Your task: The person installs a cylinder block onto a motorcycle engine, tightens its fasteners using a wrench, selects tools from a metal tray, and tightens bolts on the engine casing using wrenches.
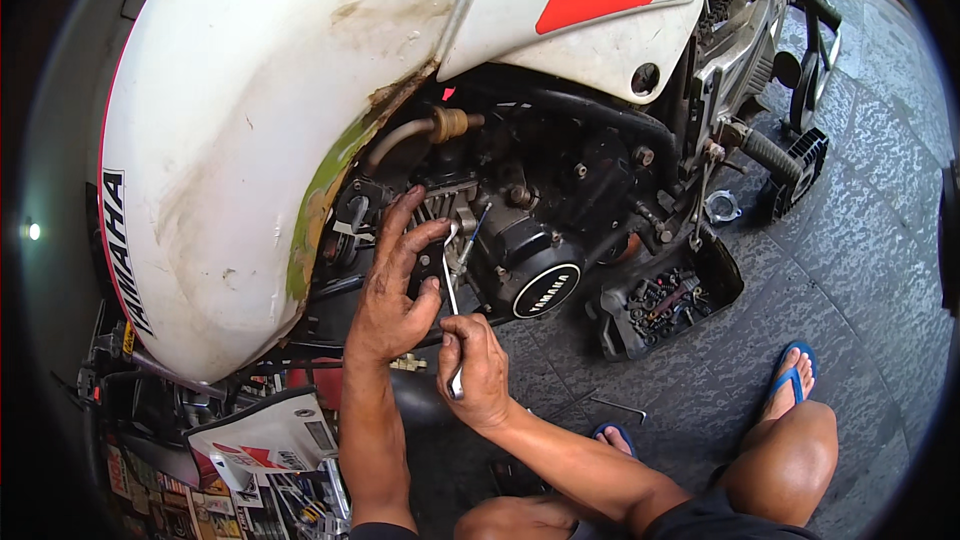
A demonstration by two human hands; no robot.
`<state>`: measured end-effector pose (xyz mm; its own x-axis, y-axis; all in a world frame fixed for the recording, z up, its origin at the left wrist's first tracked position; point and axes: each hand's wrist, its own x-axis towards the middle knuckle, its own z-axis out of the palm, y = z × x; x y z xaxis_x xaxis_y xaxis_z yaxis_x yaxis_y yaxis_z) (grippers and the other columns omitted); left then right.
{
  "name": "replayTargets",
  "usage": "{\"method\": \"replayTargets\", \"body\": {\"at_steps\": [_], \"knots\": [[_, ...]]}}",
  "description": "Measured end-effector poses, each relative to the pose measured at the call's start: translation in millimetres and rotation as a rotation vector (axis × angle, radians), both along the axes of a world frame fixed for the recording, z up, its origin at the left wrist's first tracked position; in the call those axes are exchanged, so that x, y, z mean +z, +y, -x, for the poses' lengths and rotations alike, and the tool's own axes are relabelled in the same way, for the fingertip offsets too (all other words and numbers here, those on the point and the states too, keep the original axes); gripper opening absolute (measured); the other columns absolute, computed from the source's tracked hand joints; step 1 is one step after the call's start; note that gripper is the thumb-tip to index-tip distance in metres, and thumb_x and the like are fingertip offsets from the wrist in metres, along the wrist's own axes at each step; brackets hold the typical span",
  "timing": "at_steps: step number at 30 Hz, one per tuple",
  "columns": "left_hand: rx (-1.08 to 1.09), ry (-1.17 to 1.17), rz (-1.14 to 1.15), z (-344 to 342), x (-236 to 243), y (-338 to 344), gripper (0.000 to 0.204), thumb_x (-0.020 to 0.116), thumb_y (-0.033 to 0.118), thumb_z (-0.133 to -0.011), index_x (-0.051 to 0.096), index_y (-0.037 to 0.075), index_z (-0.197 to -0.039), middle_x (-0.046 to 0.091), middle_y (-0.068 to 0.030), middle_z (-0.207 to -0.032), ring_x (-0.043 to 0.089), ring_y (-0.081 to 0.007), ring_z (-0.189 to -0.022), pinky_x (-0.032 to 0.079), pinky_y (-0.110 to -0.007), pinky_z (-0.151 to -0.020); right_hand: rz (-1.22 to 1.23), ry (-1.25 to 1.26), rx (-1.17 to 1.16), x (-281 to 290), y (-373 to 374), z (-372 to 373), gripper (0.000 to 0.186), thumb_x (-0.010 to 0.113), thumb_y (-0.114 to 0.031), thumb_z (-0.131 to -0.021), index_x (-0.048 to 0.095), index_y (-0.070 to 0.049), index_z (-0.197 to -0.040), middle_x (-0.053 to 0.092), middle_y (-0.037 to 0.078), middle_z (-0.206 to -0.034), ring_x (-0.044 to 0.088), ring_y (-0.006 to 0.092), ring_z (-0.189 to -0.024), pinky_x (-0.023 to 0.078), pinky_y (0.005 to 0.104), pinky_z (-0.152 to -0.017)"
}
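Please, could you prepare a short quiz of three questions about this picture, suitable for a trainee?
1. Which hand grips the wrench, left or right?
2. True or false: the open tray holding small parts rests on the floor.
3. What is the main colour of the fuel tank? A) blue; B) white; C) yellow.

Key:
1. The right hand.
2. True.
3. B.

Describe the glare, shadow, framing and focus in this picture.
Head view: corners go black. Head view: a small white light glares at far left. Head view: the black metal engine looks dim against the white fuel tank; the silver metal wrench looks fairly sharp.
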<state>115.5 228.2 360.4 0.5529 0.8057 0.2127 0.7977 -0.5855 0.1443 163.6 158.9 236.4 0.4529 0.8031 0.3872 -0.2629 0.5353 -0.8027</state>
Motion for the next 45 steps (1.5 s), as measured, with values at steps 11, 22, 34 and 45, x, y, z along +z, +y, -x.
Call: {"method": "replayTargets", "body": {"at_steps": [11, 22, 34, 45], "knots": [[-0.051, -0.114, -0.212, 5, -20, 7, 0.044, 0.053, -0.001, -0.069, 0.059, 0.003, -0.112, 0.051, -0.0204, -0.135, 0.041, -0.0396, -0.133, 0.027, -0.048, -0.113, 0.008, -0.140, -0.164, -1, 11, -19, 0.036, 0.070, -0.001, -0.075, 0.061, -0.007, -0.110, 0.058, 0.009, -0.093, 0.061, 0.0285, -0.088, 0.047, 0.0456, -0.084], [-0.013, -0.054, -0.331, 3, -24, 6, 0.043, 0.056, 0.009, -0.073, 0.054, 0.002, -0.115, 0.052, -0.0214, -0.131, 0.045, -0.0441, -0.126, 0.034, -0.051, -0.108, 0.252, -0.449, 0.074, 80, 112, -158, 0.037, 0.064, -0.035, -0.089, 0.063, 0.001, -0.086, 0.066, 0.022, -0.076, 0.065, 0.0430, -0.076, 0.051, 0.0484, -0.065], [-0.035, -0.024, -0.362, -5, -27, 7, 0.044, 0.058, 0.015, -0.079, 0.053, 0.001, -0.120, 0.051, -0.0220, -0.132, 0.046, -0.0422, -0.127, 0.034, -0.050, -0.109, -0.002, -0.100, 0.180, 37, 109, -139, 0.023, 0.060, -0.018, -0.093, 0.065, 0.002, -0.084, 0.059, 0.024, -0.068, 0.060, 0.0416, -0.063, 0.045, 0.0402, -0.053], [-0.044, -0.018, -0.365, -1, -25, 7, 0.045, 0.060, 0.022, -0.083, 0.053, 0.001, -0.122, 0.052, -0.0217, -0.132, 0.046, -0.0415, -0.127, 0.034, -0.049, -0.108, 0.279, 0.145, 0.281, 22, 130, -136, 0.039, 0.053, -0.029, -0.100, 0.065, 0.002, -0.078, 0.056, 0.007, -0.054, 0.056, 0.0171, -0.048, 0.041, 0.0326, -0.047]]}}
